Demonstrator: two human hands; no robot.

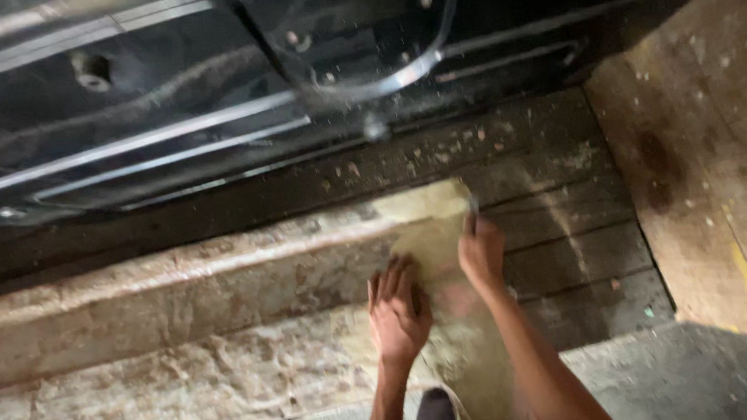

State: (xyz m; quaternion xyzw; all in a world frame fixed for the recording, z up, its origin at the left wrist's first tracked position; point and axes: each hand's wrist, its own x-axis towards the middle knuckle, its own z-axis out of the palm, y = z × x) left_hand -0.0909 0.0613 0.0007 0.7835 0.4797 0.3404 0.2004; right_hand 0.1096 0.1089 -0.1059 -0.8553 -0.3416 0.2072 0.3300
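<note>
A long, rough wooden beam (158, 319) lies across the view from the left, pale and weathered. A yellowish sheet (433, 223), like cloth or paper, is draped over its right end and hangs down toward me. My left hand (398, 311) lies flat on the sheet with fingers spread, pressing it against the beam. My right hand (481, 250) rests on the sheet's right edge with fingers curled; whether it holds a small tool is unclear in the blur.
Dark wooden planks (564, 220) with scattered chips run under the beam. A black metal frame with bolts (202, 99) stands behind. A brown plywood board (710, 144) lies at right, and grey concrete floor (695, 380) is at bottom right.
</note>
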